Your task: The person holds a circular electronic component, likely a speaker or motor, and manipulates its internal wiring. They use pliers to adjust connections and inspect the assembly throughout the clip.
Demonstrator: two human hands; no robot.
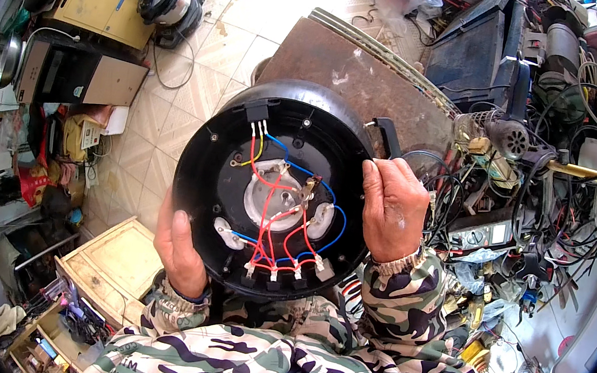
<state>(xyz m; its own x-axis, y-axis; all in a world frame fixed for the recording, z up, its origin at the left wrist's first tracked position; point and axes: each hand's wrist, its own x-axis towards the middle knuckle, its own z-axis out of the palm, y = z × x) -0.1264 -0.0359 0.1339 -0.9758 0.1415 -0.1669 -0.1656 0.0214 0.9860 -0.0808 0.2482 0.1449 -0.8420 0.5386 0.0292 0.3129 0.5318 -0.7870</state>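
Observation:
A round black electric pot is tipped so that its open underside faces me. Inside, red wires, blue wires and a yellow wire run around a pale metal heating plate. A black socket sits at its far rim. My left hand supports the pot's near left side, thumb at the rim and the other fingers mostly hidden behind it. On the right, my right hand is closed on the rim, close to a black handle that sticks out from the wall.
Beyond the pot stands a rust-brown board-topped bench. Tangled cables and tools crowd the right side, with a multimeter among them. A wooden drawer unit is at the near left. A pressure cooker stands on the tiled floor.

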